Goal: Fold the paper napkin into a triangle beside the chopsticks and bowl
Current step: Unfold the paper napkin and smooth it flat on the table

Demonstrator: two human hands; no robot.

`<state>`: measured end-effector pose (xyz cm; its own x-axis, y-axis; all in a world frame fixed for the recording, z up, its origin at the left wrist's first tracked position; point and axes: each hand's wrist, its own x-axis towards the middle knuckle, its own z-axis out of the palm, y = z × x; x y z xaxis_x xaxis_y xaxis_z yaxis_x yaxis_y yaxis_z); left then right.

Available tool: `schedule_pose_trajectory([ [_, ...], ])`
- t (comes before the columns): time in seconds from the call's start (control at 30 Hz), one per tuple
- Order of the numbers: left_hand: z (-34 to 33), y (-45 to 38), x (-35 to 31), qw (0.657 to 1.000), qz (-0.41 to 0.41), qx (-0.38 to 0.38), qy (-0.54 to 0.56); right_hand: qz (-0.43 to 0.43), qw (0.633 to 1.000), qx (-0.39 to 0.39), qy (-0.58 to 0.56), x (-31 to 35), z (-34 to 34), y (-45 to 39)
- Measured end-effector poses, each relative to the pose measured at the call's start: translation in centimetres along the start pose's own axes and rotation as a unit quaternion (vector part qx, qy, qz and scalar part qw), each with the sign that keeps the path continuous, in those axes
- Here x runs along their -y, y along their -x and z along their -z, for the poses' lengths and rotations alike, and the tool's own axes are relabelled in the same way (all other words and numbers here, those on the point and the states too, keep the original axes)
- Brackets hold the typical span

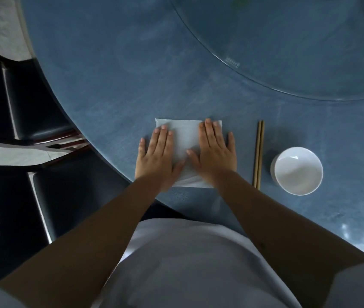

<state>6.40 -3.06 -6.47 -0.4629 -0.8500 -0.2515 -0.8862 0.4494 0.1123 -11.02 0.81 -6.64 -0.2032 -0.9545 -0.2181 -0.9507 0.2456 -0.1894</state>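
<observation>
Flat on the blue bench (114,90), the white napkin (186,138) lay square under both of my hands, just left of the chopsticks (258,154) and well short of the bowl (298,171). My left hand (157,160) and right hand (215,152) were spread open, palms down and fingers straight, pressing the paper rather than gripping anything; the thumbs nearly met over its middle. No diagonal fold showed yet, so I judged the step in hand to be smoothing the sheet before lifting a corner. To do it well, I reckoned one palm should pin the napkin while the other carried a corner to its opposite, edges matched before the crease was pressed. The paper looked thin, matte and soft, with crisp straight edges at the far side and a slight rumple near my wrists. The chopsticks were slim, tan and parallel; the bowl was round, white and glossy. A sheet of clear glass (287,52) curved across the far side.
</observation>
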Motion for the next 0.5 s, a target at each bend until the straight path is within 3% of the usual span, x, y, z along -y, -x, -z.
schedule_pose_trajectory([
  [0.5,0.8,0.9,3.2,0.998,0.045,0.005,-0.034,-0.001,0.999,0.005,0.037,-3.2,0.6,0.0],
])
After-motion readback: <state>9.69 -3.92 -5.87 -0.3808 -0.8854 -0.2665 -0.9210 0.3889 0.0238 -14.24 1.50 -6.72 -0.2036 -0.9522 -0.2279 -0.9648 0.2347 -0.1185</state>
